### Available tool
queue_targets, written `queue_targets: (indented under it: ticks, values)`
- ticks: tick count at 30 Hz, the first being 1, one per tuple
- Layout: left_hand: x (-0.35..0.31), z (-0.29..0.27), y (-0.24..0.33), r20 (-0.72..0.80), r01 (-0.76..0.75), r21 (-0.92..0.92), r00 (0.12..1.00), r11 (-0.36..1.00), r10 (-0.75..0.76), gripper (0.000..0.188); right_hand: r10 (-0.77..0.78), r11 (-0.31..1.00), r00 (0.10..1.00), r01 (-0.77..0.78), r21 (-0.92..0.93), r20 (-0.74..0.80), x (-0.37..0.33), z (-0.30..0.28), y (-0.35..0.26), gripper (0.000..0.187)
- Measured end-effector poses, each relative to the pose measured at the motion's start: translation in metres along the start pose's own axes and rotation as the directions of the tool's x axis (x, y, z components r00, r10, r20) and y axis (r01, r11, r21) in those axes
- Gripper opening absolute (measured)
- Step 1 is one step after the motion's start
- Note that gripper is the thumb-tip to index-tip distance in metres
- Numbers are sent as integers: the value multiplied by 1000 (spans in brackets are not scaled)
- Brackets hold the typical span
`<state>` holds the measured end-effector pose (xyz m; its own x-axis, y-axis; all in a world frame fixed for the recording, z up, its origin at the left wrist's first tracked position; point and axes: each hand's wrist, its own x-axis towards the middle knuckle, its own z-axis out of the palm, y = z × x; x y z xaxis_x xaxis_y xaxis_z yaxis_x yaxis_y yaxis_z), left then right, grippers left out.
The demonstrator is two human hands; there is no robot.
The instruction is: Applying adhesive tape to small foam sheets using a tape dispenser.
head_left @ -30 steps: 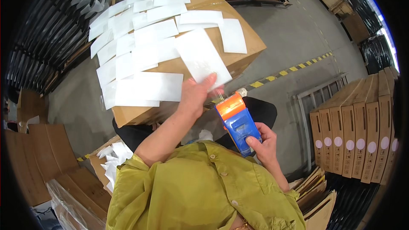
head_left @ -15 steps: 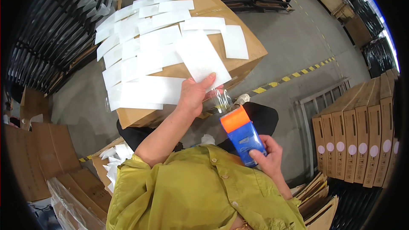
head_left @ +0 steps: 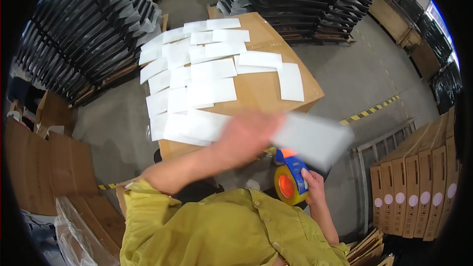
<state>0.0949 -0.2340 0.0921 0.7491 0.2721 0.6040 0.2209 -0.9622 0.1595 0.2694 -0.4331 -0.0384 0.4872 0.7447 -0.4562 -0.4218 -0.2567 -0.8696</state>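
Observation:
My left hand [head_left: 253, 129], blurred by motion, grips the edge of a white rectangular sheet [head_left: 315, 138] and holds it to the right of the carton's near edge. My right hand [head_left: 314, 188] is closed around a blue and orange tape dispenser [head_left: 299, 171] with a roll of clear yellowish tape in it. The sheet hangs just above the dispenser's orange end and partly covers it. Several similar white sheets [head_left: 212, 91] lie overlapping on top of a large brown carton [head_left: 261, 88] in front of me.
Flat cartons [head_left: 404, 197] stand in a row at the right beside a metal frame [head_left: 364, 167]. Stacked black parts [head_left: 305, 5] rise at the back and left. Open brown cartons [head_left: 69, 162] are at the left. A yellow-black floor stripe [head_left: 372, 110] runs behind the carton's right side.
My left hand has swung the white sheet to the right, off the carton. The dispenser has turned so its tape roll shows. The view has tilted up slightly.

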Motion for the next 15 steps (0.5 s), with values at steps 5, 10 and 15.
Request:
queue_targets:
  ticks: [5, 10, 15]
  values:
    - [5, 3, -128, 102, 205, 602, 939, 772, -329, 40, 24, 1000, 999, -24, 1, -23, -6, 0, 4, 24]
    - [1, 45, -185, 162, 248, 729, 843, 638, -512, 41, 57, 998, 998, -57, -33, 15, -3, 6, 12, 25]
    - [3, 60, -183, 312, 273, 702, 713, 658, -628, 61, 79, 997, 996, -80, -14, -36, -6, 5, 9, 25]
